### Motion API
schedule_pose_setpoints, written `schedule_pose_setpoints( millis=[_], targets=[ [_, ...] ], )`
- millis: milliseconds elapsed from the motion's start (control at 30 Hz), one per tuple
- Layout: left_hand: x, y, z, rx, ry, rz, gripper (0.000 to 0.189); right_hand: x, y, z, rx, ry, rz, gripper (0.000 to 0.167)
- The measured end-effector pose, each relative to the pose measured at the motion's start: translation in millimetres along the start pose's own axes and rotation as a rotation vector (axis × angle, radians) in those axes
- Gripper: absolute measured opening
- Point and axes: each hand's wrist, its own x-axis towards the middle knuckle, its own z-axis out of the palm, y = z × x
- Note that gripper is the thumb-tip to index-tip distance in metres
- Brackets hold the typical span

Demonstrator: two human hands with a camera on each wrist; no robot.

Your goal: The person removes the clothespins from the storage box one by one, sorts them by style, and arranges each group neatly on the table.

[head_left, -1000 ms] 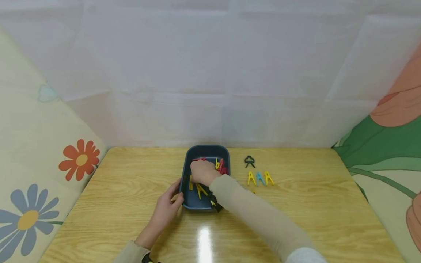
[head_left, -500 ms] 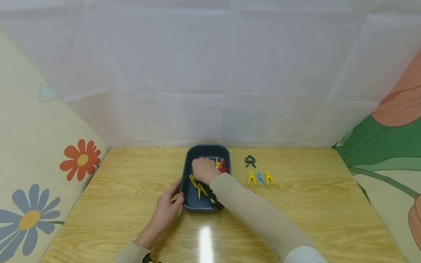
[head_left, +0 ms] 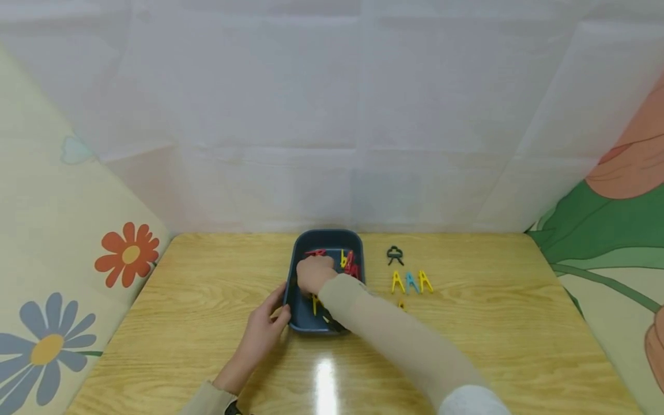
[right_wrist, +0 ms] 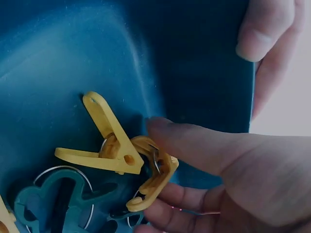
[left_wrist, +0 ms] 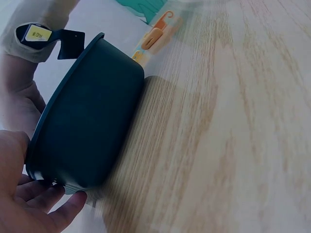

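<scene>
Shifted left and nearer inside the dark-blue tray (head_left: 328,237) since moments earlier, the right hand (head_left: 313,275) pinches a yellow spring clip (right_wrist: 163,181) in its grip as the left hand (head_left: 264,320) clasps the tray's left side on the wooden bench (head_left: 218,276).

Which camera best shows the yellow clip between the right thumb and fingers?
The right wrist view: the yellow clip appears close up, mostly uncovered. In head, the right hand covers it; in left wrist, the bin hides it.
</scene>
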Motion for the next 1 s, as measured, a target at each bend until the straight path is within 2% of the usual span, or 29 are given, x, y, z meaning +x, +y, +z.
schedule_pose_setpoints(
  millis=[167,533,833,1000],
  targets=[
    [1.0,-0.1,0.8,0.001,0.004,-0.001,0.053,-0.9,0,-1,-0.021,-0.018,0.012,0.027],
    [2.4,2.7,0.4,0.015,-0.009,-0.037,0.053,-2.6,8,-5,0.006,-0.030,-0.011,0.021],
    [1.8,1.8,1.7,0.023,0.000,-0.046,0.053,-7.6,18,-15,0.031,-0.010,-0.029,0.029],
    [1.3,1.7,1.9,0.017,0.004,-0.045,0.053,-15.8,32,-25,0.071,0.032,-0.035,0.023]
  ],
)
